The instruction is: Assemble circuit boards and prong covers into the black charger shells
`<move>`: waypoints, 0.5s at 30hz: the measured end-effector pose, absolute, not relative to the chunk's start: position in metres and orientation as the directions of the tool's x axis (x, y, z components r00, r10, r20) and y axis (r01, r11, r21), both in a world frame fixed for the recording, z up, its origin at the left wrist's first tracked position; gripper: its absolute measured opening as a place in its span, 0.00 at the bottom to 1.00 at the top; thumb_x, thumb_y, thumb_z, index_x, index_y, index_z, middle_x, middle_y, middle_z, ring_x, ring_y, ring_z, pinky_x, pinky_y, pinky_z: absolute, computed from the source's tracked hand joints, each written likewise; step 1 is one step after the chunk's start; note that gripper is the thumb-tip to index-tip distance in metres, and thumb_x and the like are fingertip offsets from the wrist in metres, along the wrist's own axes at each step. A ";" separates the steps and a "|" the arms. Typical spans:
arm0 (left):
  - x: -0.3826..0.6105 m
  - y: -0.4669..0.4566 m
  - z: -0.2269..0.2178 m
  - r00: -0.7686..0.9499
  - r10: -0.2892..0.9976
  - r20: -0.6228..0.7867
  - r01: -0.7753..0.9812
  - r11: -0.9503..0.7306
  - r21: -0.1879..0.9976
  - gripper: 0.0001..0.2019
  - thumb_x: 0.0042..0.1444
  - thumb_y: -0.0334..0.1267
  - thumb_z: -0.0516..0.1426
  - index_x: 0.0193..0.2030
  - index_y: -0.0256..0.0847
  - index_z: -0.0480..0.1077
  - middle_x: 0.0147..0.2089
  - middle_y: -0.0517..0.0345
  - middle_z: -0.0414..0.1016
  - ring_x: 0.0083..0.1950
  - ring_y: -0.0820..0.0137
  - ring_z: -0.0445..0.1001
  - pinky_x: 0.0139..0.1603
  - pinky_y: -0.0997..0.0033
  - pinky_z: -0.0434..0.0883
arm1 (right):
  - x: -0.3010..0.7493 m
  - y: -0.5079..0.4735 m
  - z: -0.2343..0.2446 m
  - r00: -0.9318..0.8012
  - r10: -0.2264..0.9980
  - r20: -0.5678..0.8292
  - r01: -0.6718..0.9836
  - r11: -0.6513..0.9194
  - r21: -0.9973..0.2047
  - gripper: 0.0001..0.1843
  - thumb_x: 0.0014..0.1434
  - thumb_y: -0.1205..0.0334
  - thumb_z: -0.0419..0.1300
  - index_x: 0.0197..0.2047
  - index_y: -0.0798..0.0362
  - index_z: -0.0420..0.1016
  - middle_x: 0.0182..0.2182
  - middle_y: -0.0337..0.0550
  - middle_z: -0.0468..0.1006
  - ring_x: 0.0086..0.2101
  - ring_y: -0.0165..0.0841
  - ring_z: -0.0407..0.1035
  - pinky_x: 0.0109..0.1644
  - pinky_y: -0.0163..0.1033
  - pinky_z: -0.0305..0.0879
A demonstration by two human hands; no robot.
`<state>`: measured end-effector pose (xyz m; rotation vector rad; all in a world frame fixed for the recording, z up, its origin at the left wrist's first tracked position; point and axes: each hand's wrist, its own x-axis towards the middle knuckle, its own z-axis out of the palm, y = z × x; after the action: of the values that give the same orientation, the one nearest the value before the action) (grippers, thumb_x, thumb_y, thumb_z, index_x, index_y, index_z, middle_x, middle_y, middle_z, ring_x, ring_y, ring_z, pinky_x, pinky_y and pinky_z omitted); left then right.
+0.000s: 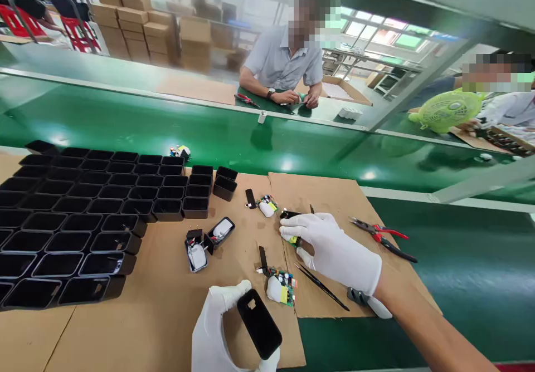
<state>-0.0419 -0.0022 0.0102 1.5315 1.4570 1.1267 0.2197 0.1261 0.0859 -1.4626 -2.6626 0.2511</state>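
My left hand (215, 327), in a white glove, grips a black plastic case (259, 324) by its ends; a small rectangular cutout shows near its top. My right hand (330, 244), also gloved, reaches over a circuit board (293, 240), fingers on its far side and thumb on the near side; most of it is hidden under the hand. Between the hands lies another circuit board (281, 287) with a white pad and a black strip. A similar board (266, 206) sits farther off. Left of these, two filled cases (196, 254) lie on the cardboard (154, 283).
Rows of open black cases (104, 207) cover the left side. Tweezers (321, 287), red-and-black pliers (382, 237) and a grey-handled tool (368, 302) lie at the right. Beyond the metal rail (188, 100), a person (284, 65) works across the green bench, near a green fan (451, 110).
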 end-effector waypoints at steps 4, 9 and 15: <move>-0.045 0.000 0.008 0.039 0.993 0.109 0.365 -0.116 0.924 0.33 0.50 0.35 0.66 0.63 0.51 0.66 0.54 0.50 0.80 0.55 0.47 0.83 0.55 0.43 0.84 | 0.214 0.117 0.083 -0.314 0.947 0.070 0.944 0.319 -0.080 0.12 0.65 0.52 0.66 0.47 0.49 0.81 0.46 0.51 0.82 0.48 0.47 0.75 0.51 0.50 0.62; -0.043 0.012 0.024 0.153 0.980 0.130 0.285 -0.170 0.943 0.29 0.50 0.32 0.63 0.61 0.49 0.68 0.52 0.53 0.80 0.53 0.54 0.83 0.55 0.51 0.83 | 0.194 0.131 0.075 -0.223 0.975 -0.021 0.969 0.224 0.101 0.22 0.60 0.42 0.70 0.40 0.55 0.81 0.39 0.56 0.80 0.44 0.55 0.72 0.47 0.53 0.57; -0.047 0.017 0.047 0.245 0.948 0.203 0.085 -0.229 0.970 0.30 0.49 0.27 0.62 0.60 0.48 0.70 0.53 0.55 0.79 0.54 0.61 0.82 0.59 0.60 0.79 | 0.194 0.125 0.091 -0.196 0.980 0.017 0.957 0.195 -0.217 0.12 0.63 0.49 0.66 0.39 0.50 0.78 0.36 0.44 0.82 0.37 0.41 0.75 0.48 0.50 0.64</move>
<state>-0.0474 0.0175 0.0469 1.5563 0.9980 1.1282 0.1941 0.1251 0.0910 -1.8873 -2.3068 0.2364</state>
